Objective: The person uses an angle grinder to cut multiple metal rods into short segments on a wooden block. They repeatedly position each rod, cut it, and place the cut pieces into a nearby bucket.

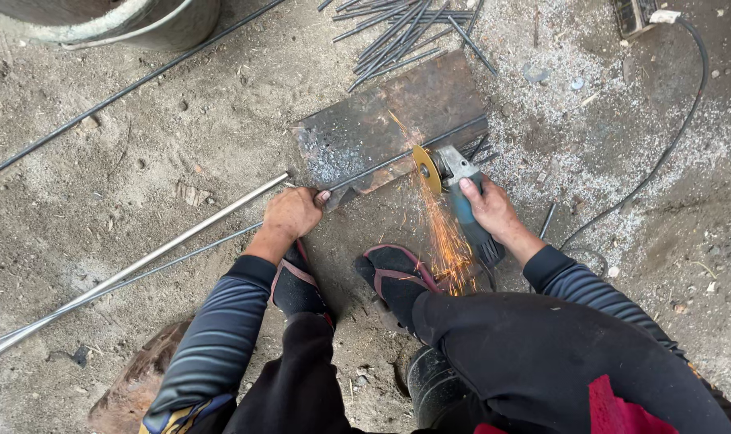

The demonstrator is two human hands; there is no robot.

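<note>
Your left hand (pixel 293 211) is clenched around the thin steel rod (pixel 221 239), pinning it across the rusty steel plate (pixel 373 120) on the sandy ground. Your right hand (pixel 490 207) wraps tight around the blue angle grinder (pixel 462 201), its yellow disc (pixel 426 167) biting the rod (sparks (pixel 446 241) shower toward your sandalled foot (pixel 393 273)).

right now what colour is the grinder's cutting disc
Yellow-gold, on the angle grinder in the right hand; head view.

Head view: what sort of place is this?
Probably an informal metalworking yard: bare dirt ground, cut steel rods in a pile, and an angle grinder throwing sparks against a rod on a rusty steel plate.
</note>
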